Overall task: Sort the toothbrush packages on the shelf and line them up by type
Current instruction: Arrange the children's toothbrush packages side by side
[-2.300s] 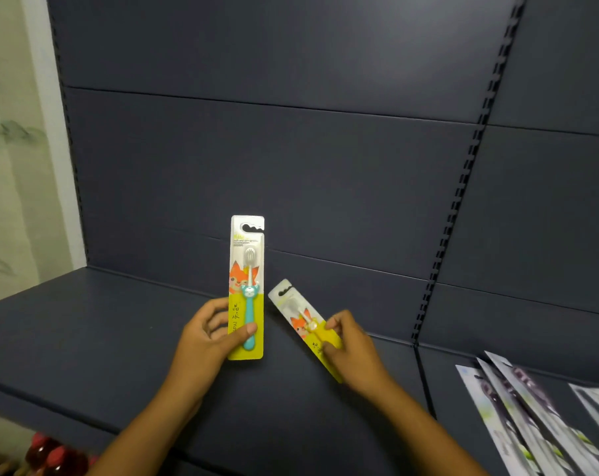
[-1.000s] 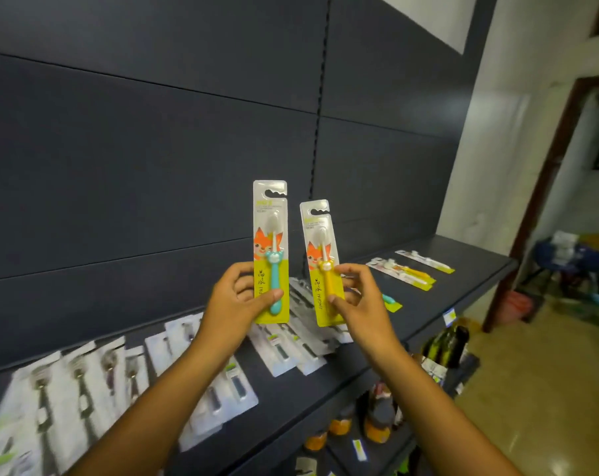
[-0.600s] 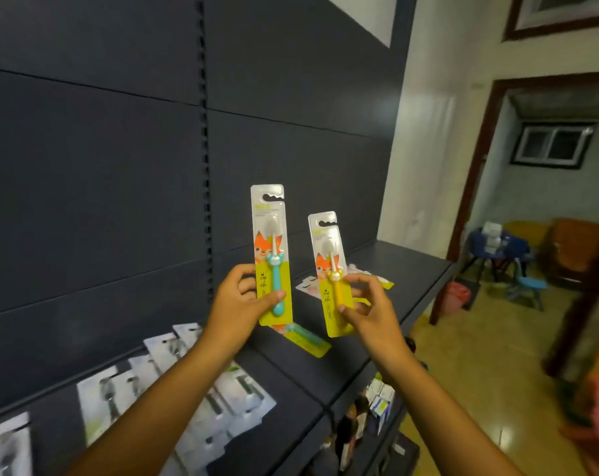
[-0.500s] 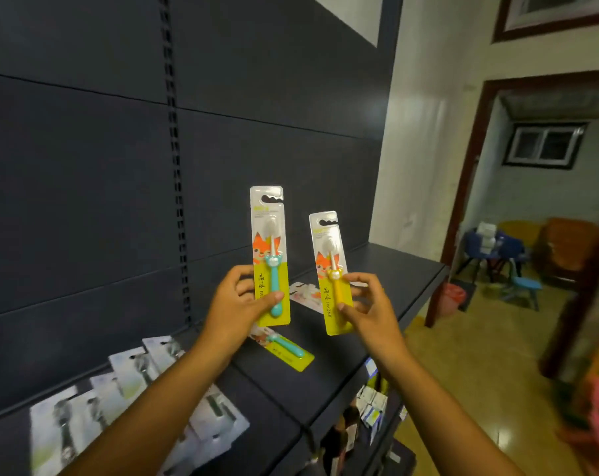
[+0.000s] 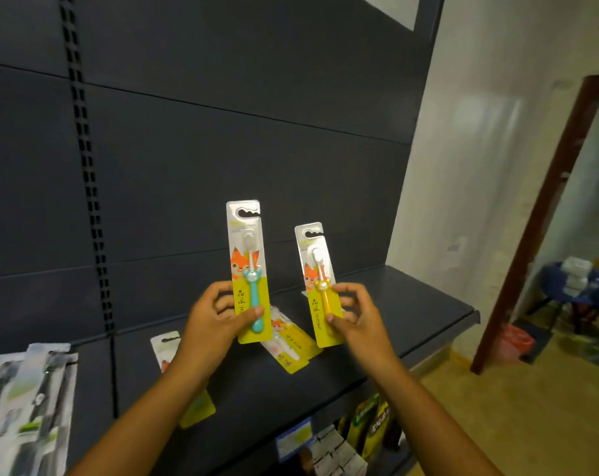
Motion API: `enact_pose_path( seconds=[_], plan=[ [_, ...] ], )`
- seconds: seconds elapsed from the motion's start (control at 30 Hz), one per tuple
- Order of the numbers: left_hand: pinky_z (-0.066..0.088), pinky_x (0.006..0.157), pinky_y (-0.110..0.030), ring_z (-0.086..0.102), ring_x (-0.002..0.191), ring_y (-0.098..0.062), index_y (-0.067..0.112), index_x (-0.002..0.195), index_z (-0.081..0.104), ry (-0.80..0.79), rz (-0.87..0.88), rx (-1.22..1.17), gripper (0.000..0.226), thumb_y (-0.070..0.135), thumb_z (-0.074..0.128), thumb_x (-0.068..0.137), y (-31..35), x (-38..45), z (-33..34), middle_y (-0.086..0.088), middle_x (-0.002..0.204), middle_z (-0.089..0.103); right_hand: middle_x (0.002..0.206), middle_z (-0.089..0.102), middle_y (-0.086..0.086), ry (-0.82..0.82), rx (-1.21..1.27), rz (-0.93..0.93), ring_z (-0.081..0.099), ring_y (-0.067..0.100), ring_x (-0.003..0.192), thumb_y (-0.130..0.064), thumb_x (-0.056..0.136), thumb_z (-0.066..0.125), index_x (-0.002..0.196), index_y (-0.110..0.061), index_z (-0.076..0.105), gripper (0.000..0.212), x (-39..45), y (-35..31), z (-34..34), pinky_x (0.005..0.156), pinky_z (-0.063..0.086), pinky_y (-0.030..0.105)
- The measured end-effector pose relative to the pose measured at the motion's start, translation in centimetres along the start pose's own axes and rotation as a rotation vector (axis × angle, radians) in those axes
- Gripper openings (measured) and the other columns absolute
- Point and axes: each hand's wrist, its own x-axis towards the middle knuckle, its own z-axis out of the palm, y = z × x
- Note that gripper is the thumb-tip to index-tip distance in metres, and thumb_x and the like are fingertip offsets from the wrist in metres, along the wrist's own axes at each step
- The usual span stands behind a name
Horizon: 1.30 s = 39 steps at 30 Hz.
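Observation:
My left hand [image 5: 213,321] grips the lower half of a yellow fox-print package with a blue toothbrush [image 5: 247,266], held upright above the shelf. My right hand [image 5: 354,321] pinches a matching package with a yellow toothbrush [image 5: 318,280], also upright and a little lower. On the dark shelf [image 5: 411,314] beneath them lie more yellow fox packages [image 5: 289,345], and one [image 5: 164,352] is partly hidden behind my left forearm. White packages with dark toothbrushes [image 5: 33,400] lie at the far left of the shelf.
A slotted upright [image 5: 85,166] divides the dark back panel. Below the shelf edge stand small boxes and green packets [image 5: 363,424]. To the right are a white wall, a brown door frame [image 5: 538,207] and a room with blue chairs.
The view swung right along the shelf from the empty left section, then settled back slightly. Both hands lifted their packages upright off the shelf and carried them over the yellow fox packages.

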Motion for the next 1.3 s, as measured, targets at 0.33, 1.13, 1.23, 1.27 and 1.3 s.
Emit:
enact_pose_path(
  seconds=[0.33, 1.13, 1.23, 1.27, 1.3],
  plan=[
    [0.060, 0.067, -0.025, 0.074, 0.085, -0.017, 0.011, 0.112, 0.057, 0.176, 0.019, 0.061, 0.042, 0.002, 0.076, 0.075, -1.6, 1.6, 2.1, -0.006, 0.099, 0.074, 0.103, 0.065, -0.001, -0.187, 0.111, -0.006, 0.070, 0.003, 0.086, 0.001, 0.089, 0.064, 0.120, -0.019, 0.054, 0.038, 5.0, 2.3, 0.6, 0.064, 0.057, 0.022],
    [0.056, 0.060, -0.017, 0.068, 0.082, -0.010, 0.011, 0.113, 0.058, 0.661, 0.013, 0.344, 0.044, 0.004, 0.078, 0.074, -2.5, -5.2, 7.7, -0.006, 0.099, 0.070, 0.116, 0.067, 0.005, -0.573, -0.422, -0.052, 0.064, 0.025, 0.106, -0.018, 0.083, 0.073, 0.112, -0.015, 0.067, 0.030, 10.0, 10.8, 1.0, 0.082, 0.049, 0.027],
    [0.054, 0.057, -0.013, 0.068, 0.073, -0.001, 0.014, 0.110, 0.057, 0.677, 0.005, 0.379, 0.041, 0.004, 0.077, 0.076, -2.3, -5.8, 8.0, -0.001, 0.096, 0.069, 0.116, 0.067, 0.007, -0.566, -0.483, -0.106, 0.064, 0.026, 0.104, -0.022, 0.084, 0.072, 0.109, -0.014, 0.068, 0.027, 10.2, 11.1, 0.9, 0.084, 0.053, 0.032],
    [0.053, 0.057, -0.012, 0.067, 0.071, 0.004, 0.016, 0.109, 0.057, 0.681, 0.003, 0.393, 0.041, 0.004, 0.077, 0.076, -2.3, -5.9, 8.0, 0.000, 0.095, 0.068, 0.115, 0.067, 0.008, -0.563, -0.511, -0.127, 0.064, 0.026, 0.103, -0.023, 0.084, 0.072, 0.107, -0.013, 0.069, 0.025, 10.2, 11.2, 0.8, 0.084, 0.054, 0.033],
    [0.053, 0.057, -0.013, 0.067, 0.072, 0.005, 0.018, 0.108, 0.057, 0.687, 0.001, 0.405, 0.040, 0.005, 0.078, 0.075, -2.2, -6.0, 7.9, 0.001, 0.095, 0.069, 0.114, 0.067, 0.008, -0.564, -0.548, -0.152, 0.064, 0.027, 0.103, -0.024, 0.085, 0.072, 0.105, -0.011, 0.069, 0.024, 10.3, 11.2, 0.7, 0.084, 0.053, 0.034]
  ],
)
